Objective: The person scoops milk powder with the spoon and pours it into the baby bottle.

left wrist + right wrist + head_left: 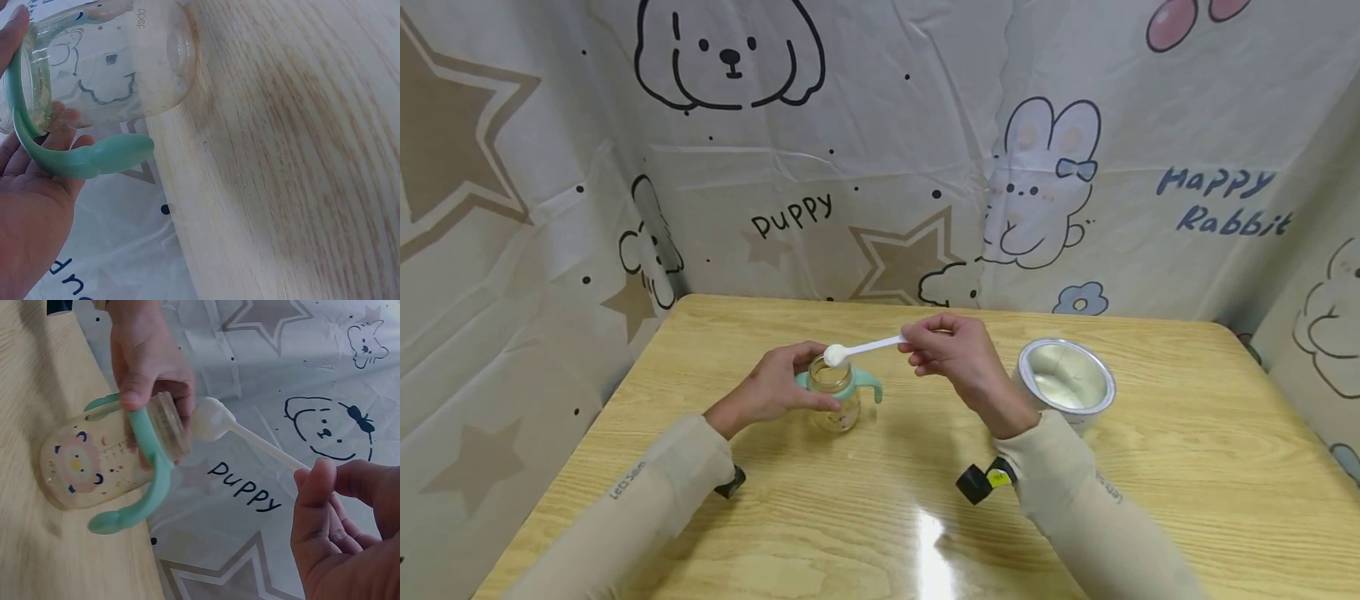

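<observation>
1. We see the left hand [772, 382] at the bottle [841, 417], its fingers and thumb clamped round the neck, thumb on the near side; the bottle is clear, with a printed animal face, and stands upright left of the table's middle, its base down at the wood; we cannot tell whether the base bears fully on it.
2. We see a mint-green collar round the bottle's neck, with a curved handle [871, 383] reaching out toward the right hand [957, 357]; the mouth is uncovered.
3. We find the right hand's thumb and fingertips pinched together on the end of a white scoop [874, 344]; the other fingers are curled in toward the palm.
4. We see white powder [835, 354] filling the scoop's bowl, which is just above the bottle's mouth, near the left hand's fingers; we cannot tell whether it touches the rim.
5. We see an open can [1067, 410] with a silvery rim and a pale inside on the right part of the table [820, 533]; the right sleeve [1060, 467] hides some of its lower side.
6. We see pale cloth [880, 150] behind the table, printed with stars, a puppy and a rabbit; a black device [974, 483] sits at the right wrist.
</observation>
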A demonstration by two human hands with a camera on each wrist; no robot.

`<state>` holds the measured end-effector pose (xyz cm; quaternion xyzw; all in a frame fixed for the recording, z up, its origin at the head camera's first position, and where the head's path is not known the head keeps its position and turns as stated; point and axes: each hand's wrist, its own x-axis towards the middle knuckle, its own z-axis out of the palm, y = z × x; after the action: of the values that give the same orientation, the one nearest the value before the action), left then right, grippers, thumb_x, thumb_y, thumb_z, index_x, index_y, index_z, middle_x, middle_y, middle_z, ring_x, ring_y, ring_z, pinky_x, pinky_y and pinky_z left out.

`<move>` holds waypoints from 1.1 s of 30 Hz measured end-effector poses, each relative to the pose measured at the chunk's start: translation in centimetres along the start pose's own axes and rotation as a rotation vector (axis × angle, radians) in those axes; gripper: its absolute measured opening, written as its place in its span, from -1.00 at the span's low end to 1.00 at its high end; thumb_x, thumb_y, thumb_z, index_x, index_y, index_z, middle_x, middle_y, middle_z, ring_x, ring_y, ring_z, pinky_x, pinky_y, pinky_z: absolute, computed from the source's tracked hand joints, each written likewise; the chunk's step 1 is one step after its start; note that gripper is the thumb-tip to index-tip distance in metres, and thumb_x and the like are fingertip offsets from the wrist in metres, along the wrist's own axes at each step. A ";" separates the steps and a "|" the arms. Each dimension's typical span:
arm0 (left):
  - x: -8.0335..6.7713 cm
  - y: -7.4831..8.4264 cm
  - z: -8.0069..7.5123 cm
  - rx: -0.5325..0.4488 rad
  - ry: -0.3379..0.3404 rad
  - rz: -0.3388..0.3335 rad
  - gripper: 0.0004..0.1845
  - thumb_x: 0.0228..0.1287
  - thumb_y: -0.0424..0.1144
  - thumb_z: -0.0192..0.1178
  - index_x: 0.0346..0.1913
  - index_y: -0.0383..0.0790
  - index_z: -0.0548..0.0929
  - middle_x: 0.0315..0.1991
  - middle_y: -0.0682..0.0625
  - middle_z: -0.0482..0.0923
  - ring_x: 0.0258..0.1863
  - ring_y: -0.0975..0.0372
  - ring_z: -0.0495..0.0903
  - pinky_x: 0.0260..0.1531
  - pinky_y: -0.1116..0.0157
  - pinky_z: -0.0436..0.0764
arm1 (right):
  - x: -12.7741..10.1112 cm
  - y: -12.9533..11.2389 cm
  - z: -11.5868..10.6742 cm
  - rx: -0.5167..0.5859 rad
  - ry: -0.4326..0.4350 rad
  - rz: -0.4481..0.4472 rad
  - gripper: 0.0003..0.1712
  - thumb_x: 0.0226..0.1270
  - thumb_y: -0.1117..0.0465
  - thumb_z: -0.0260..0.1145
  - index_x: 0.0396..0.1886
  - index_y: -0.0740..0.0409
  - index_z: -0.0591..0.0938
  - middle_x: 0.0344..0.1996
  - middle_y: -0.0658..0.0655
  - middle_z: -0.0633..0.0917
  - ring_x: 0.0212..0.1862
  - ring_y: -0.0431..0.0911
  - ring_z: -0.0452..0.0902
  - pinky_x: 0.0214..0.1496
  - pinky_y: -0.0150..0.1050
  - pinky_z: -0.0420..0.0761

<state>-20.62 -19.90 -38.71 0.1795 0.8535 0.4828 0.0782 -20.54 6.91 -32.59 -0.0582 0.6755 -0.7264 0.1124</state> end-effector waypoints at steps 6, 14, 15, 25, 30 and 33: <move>0.1 -0.2 0.0 -0.010 0.005 0.015 -0.27 -0.06 -0.24 0.62 0.23 -0.28 0.55 0.08 -0.10 0.64 0.11 0.07 0.62 0.07 0.09 0.63 | 0.3 0.8 0.9 -0.046 0.000 0.015 -0.81 0.41 0.35 0.31 -0.16 0.45 0.60 -0.43 0.19 0.74 -0.53 -0.23 0.57 -0.45 -0.41 0.68; -0.1 -0.4 0.3 -0.013 0.005 -0.003 -0.27 -0.09 -0.21 0.63 0.22 -0.25 0.57 0.06 -0.08 0.65 0.07 0.11 0.63 0.02 0.14 0.65 | 0.1 1.3 1.3 -0.109 -0.012 0.000 -0.79 0.38 0.31 0.36 -0.14 0.42 0.65 -0.31 0.33 0.76 -0.53 -0.20 0.60 -0.42 -0.36 0.71; -0.1 -0.4 0.3 -0.013 0.003 -0.002 -0.27 -0.09 -0.21 0.63 0.22 -0.25 0.57 0.06 -0.08 0.65 0.07 0.11 0.63 0.02 0.14 0.65 | 0.1 1.3 1.3 -0.115 -0.015 -0.003 -0.79 0.37 0.31 0.37 -0.14 0.42 0.65 -0.33 0.31 0.76 -0.52 -0.20 0.60 -0.42 -0.36 0.71; 0.0 -0.2 0.3 -0.014 0.006 0.009 -0.29 -0.08 -0.22 0.62 0.19 -0.25 0.58 0.04 -0.08 0.65 0.05 0.10 0.64 0.00 0.14 0.66 | -0.6 0.9 0.9 -0.302 -0.069 -0.114 -0.82 0.32 0.34 0.39 -0.17 0.40 0.69 -0.36 0.17 0.73 -0.38 -0.07 0.67 -0.28 -0.21 0.76; 0.0 -0.2 0.2 -0.014 0.010 -0.002 -0.29 -0.07 -0.23 0.62 0.20 -0.27 0.57 0.04 -0.08 0.64 0.05 0.11 0.64 -0.03 0.19 0.67 | -0.9 0.8 0.9 -0.389 -0.095 -0.173 -0.85 0.32 0.36 0.38 -0.20 0.40 0.70 -0.41 0.16 0.74 -0.40 -0.07 0.68 -0.27 -0.15 0.77; 0.0 -0.2 0.1 -0.014 0.013 -0.004 -0.29 -0.08 -0.23 0.62 0.20 -0.27 0.57 0.04 -0.09 0.65 0.04 0.11 0.64 -0.06 0.20 0.68 | -1.0 0.8 0.8 -0.419 -0.099 -0.176 -0.86 0.33 0.35 0.38 -0.20 0.38 0.71 -0.42 0.15 0.74 -0.44 -0.11 0.67 -0.26 -0.12 0.76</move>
<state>-20.65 -19.89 -38.97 0.1743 0.8508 0.4900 0.0749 -19.31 6.31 -33.27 -0.1747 0.7975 -0.5735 0.0671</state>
